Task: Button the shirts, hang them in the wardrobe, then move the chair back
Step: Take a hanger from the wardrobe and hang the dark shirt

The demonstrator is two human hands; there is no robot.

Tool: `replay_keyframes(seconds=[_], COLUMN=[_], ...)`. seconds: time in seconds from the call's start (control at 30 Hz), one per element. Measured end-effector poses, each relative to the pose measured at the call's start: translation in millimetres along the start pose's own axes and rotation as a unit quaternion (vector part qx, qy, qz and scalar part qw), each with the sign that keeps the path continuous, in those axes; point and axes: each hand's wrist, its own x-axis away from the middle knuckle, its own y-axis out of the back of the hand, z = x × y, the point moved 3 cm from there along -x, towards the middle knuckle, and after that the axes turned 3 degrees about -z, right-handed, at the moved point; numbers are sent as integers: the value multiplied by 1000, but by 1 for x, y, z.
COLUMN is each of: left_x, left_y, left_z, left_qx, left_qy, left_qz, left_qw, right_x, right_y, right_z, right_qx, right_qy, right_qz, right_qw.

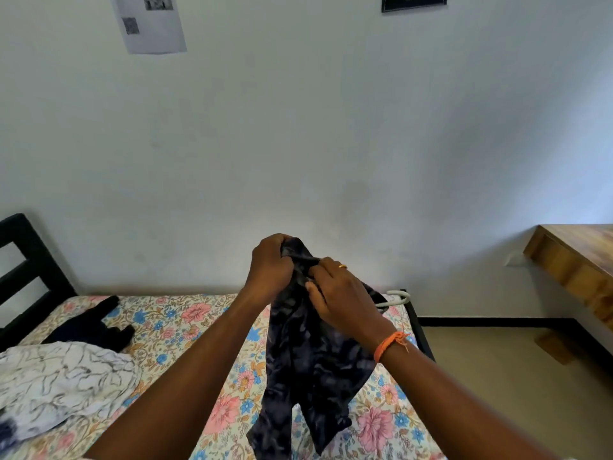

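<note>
Both hands, left hand (270, 268) and right hand (340, 292), pinch the dark shirt (311, 366) held up over the bed (185, 323); buttoning step in hand. Next: the following button, probably.

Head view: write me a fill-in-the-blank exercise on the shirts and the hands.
1. Both hands, left hand and right hand, grip the dark patterned shirt near its ____.
2. The white shirt with dark lines lies on the ____ bedsheet.
3. The right wrist wears an ____ thread band.
4. A black garment lies ____ the white shirt, nearer the wall.

Missing words: top; floral; orange; beyond
</note>
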Motion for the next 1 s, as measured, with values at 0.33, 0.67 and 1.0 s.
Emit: replay_keyframes(seconds=[0.33, 0.67, 1.0], left_x=[22, 6, 22], left_y=[11, 14, 4], left_z=[-20, 37, 70], left_qx=[-364, 0, 420], left_qy=[-35, 165, 401], left_qz=[-28, 12, 141], left_qw=[930, 986, 802], right_x=[-18, -1, 12], right_y=[-6, -14, -4], right_z=[-30, -40, -18], right_qx=[-173, -84, 95], right_qy=[-61, -50, 30], right_qz=[39, -2, -103], right_qw=[982, 995, 990])
